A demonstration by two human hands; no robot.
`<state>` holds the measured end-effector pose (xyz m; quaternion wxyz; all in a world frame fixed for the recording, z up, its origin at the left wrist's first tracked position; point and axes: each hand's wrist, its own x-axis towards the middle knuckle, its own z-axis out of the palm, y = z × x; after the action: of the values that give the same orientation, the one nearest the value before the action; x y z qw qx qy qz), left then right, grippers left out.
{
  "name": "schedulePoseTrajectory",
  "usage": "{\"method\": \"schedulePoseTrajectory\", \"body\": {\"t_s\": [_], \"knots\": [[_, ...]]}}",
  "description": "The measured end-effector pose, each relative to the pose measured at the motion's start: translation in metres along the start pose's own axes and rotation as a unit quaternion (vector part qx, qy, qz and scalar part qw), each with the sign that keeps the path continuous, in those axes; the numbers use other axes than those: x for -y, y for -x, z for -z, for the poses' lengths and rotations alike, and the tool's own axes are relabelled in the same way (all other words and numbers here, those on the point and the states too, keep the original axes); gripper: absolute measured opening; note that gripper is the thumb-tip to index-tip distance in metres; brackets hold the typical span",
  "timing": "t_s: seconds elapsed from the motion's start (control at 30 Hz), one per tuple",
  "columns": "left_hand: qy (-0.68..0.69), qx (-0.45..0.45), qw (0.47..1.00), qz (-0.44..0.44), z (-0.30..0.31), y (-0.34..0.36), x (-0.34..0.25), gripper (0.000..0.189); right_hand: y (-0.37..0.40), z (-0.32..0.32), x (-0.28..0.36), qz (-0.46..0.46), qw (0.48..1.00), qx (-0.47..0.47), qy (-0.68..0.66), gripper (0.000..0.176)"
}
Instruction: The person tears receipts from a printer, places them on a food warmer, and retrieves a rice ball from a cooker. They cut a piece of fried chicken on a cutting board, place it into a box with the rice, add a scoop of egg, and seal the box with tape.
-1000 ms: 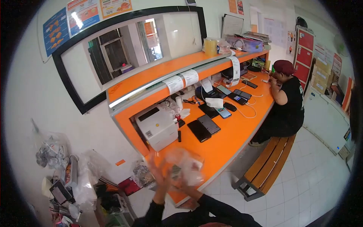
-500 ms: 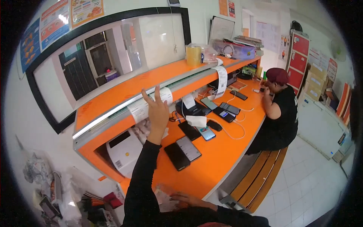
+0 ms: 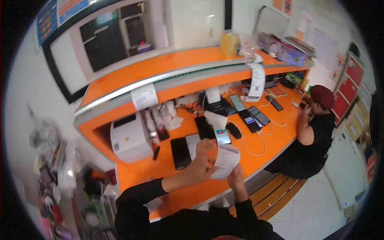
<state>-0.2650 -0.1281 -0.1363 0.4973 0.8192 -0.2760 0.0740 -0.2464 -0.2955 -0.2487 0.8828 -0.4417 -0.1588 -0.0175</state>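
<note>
A curled white printed receipt (image 3: 226, 162) is held up above the front of the orange counter. My right hand (image 3: 237, 179) grips its lower right edge. At its left edge is my left hand (image 3: 199, 165), thumb against the paper and fingers curled; motion smears them somewhat. Behind my left hand lie a black tablet-like device (image 3: 181, 153) and a phone (image 3: 192, 143), partly covered. Another printed slip (image 3: 145, 97) hangs from the shelf edge.
Several phones with cables, including a dark phone (image 3: 250, 121), lie on the orange counter (image 3: 276, 138). A white label printer (image 3: 131, 138) sits under the shelf. A seated person (image 3: 312, 136) occupies the wooden bench (image 3: 276, 196) at right. Tape rolls (image 3: 229, 44) stand on top.
My left hand has come down from the slips at the shelf edge to the receipt. My right hand has risen from near my lap and now holds it. The view has shifted.
</note>
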Motion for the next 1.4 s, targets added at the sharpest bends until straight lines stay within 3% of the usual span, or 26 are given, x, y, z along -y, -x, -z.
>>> {"method": "schedulePoseTrajectory", "body": {"t_s": [0.07, 0.13, 0.17, 0.27, 0.33, 0.37, 0.43, 0.47, 0.53, 0.63, 0.7, 0.77, 0.83, 0.9, 0.97, 1.0, 1.07, 1.1, 1.17, 1.2, 1.27, 1.33, 1.4], "knots": [[0.05, -0.001, 0.997, 0.059, -0.01, 0.022, 0.011, 0.072, -0.009, -0.008, 0.017, -0.095, 0.993, 0.068, -0.001, 0.042], [-0.057, -0.097, 0.99, -0.089, -0.002, 0.042, 0.016, 0.07, -0.019, -0.023, 0.021, -0.159, 0.96, 0.127, 0.192, 0.044], [-0.011, -0.161, 0.982, -0.103, 0.008, 0.045, 0.007, 0.068, -0.022, -0.027, 0.015, -0.174, 0.956, 0.151, 0.181, 0.044], [-0.14, -0.239, 0.961, 0.002, 0.057, 0.076, -0.014, 0.063, -0.02, -0.045, -0.001, -0.214, 0.924, 0.297, 0.115, 0.046], [-0.341, -0.087, 0.934, 0.065, 0.085, 0.089, -0.048, 0.063, -0.016, -0.068, -0.005, -0.245, 0.86, 0.427, 0.135, 0.046], [-0.351, -0.102, 0.926, 0.09, 0.088, 0.096, -0.059, 0.063, -0.011, -0.079, -0.012, -0.256, 0.846, 0.451, 0.122, 0.046], [-0.364, 0.061, 0.905, 0.211, 0.081, 0.087, -0.066, 0.061, -0.005, -0.092, -0.025, -0.274, 0.828, 0.488, 0.044, 0.048], [-0.367, 0.051, 0.9, 0.23, 0.083, 0.087, -0.06, 0.061, -0.003, -0.101, -0.028, -0.281, 0.812, 0.511, 0.027, 0.049], [-0.417, 0.161, 0.831, 0.331, 0.083, 0.087, -0.033, 0.068, 0.003, -0.101, -0.049, -0.302, 0.8, 0.519, 0.005, 0.05], [-0.324, 0.128, 0.857, 0.38, 0.112, 0.126, 0.009, 0.073, 0.033, -0.115, -0.079, -0.339, 0.798, 0.499, 0.005, 0.047], [-0.324, 0.146, 0.845, 0.4, 0.126, 0.145, 0.05, 0.078, 0.051, -0.11, -0.102, -0.366, 0.797, 0.481, 0.006, 0.044], [-0.325, 0.164, 0.833, 0.417, 0.132, 0.155, 0.076, 0.083, 0.067, -0.099, -0.121, -0.428, 0.737, 0.52, 0.056, 0.038], [-0.3, 0.215, 0.81, 0.456, 0.135, 0.158, 0.091, 0.091, 0.077, -0.094, -0.118, -0.459, 0.721, 0.511, 0.088, 0.035], [-0.273, 0.189, 0.837, 0.435, 0.142, 0.177, 0.116, 0.094, 0.081, -0.089, -0.119, -0.49, 0.704, 0.5, 0.121, 0.033], [-0.005, 0.104, 0.878, 0.468, 0.142, 0.214, 0.171, 0.085, 0.077, -0.079, -0.121, -0.582, 0.66, 0.474, -0.013, 0.034], [-0.003, 0.101, 0.879, 0.467, 0.141, 0.222, 0.174, 0.085, 0.072, -0.077, -0.12, -0.583, 0.659, 0.475, -0.009, 0.034], [0.094, 0.027, 0.868, 0.487, 0.139, 0.239, 0.178, 0.06, 0.062, -0.076, -0.114, -0.593, 0.671, 0.427, -0.125, 0.029], [0.096, 0.023, 0.868, 0.486, 0.147, 0.247, 0.178, 0.06, 0.058, -0.091, -0.102, -0.594, 0.669, 0.429, -0.123, 0.029], [-0.195, -0.029, 0.924, 0.327, 0.162, 0.261, 0.177, 0.029, 0.05, -0.125, -0.081, -0.527, 0.753, 0.342, -0.198, 0.03], [-0.195, -0.034, 0.924, 0.328, 0.161, 0.259, 0.156, 0.029, 0.046, -0.133, -0.084, -0.529, 0.75, 0.345, -0.196, 0.03], [-0.235, -0.364, 0.882, 0.187, 0.153, 0.231, 0.063, 0.019, 0.039, -0.146, -0.091, -0.524, 0.779, 0.257, -0.227, 0.032], [-0.101, -0.436, 0.867, 0.218, 0.123, 0.22, -0.01, 0.015, 0.039, -0.163, -0.093, -0.51, 0.794, 0.232, -0.236, 0.032], [0.034, -0.476, 0.843, 0.248, 0.07, 0.216, -0.044, 0.014, 0.046, -0.174, -0.092, -0.499, 0.806, 0.21, -0.241, 0.033]]}}
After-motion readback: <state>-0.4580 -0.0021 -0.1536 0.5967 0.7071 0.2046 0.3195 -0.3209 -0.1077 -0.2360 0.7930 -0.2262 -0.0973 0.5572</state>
